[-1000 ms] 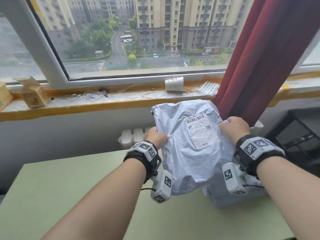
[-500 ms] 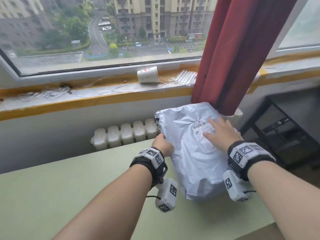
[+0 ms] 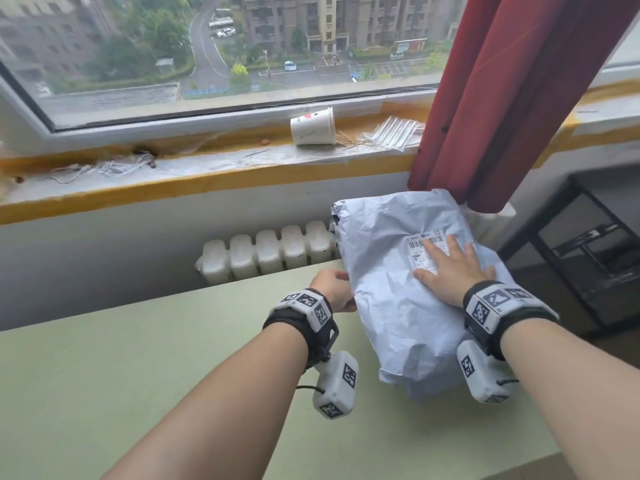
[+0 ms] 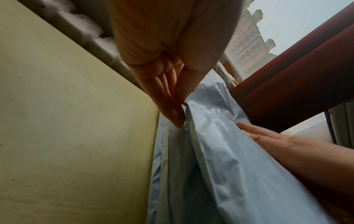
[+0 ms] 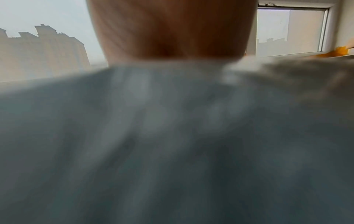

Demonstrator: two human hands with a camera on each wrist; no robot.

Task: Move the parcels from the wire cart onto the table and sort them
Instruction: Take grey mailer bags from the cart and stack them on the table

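A crumpled grey plastic parcel (image 3: 391,289) with a white label lies at the right end of the green table (image 3: 138,375). In the left wrist view this parcel (image 4: 220,151) rests on a second grey bag (image 4: 162,166). My right hand (image 3: 450,271) lies flat on top of the parcel, fingers spread over the label. My left hand (image 3: 334,291) is at the parcel's left edge, and its straight fingers (image 4: 172,112) touch that edge. The right wrist view is filled by the blurred grey parcel (image 5: 172,136).
A black metal-frame rack (image 3: 588,254) stands to the right of the table. A red curtain (image 3: 502,98) hangs just behind the parcel. A white radiator (image 3: 266,251) sits under the windowsill, where a paper cup (image 3: 311,126) lies on its side.
The parcel has come down from upright in both hands to lying on the table. My right hand has shifted from its edge to flat on the label.
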